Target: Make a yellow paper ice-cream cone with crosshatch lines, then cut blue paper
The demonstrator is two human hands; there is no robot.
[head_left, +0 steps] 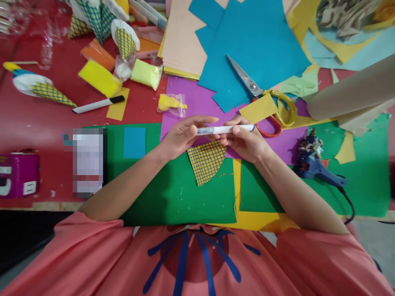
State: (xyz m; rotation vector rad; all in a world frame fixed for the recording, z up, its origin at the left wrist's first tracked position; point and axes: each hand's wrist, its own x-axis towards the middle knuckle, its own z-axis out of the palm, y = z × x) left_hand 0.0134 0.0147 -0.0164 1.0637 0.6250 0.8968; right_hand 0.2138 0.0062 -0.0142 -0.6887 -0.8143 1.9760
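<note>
My two hands meet over the table's middle, holding a white marker pen (226,130) level between them. My right hand (245,142) is wrapped round its right part. My left hand (183,135) pinches its left end, the fingers curled. Just below the hands a fan-shaped yellow paper piece with a dark grid pattern (207,161) lies flat on a green sheet (173,193).
Scissors with yellow and red handles (265,105) lie on blue and purple sheets behind the hands. A blue glue gun (314,164) rests at the right, its cord running off the edge. A second marker (98,105), patterned paper cones (40,88) and clay packets sit at the back left.
</note>
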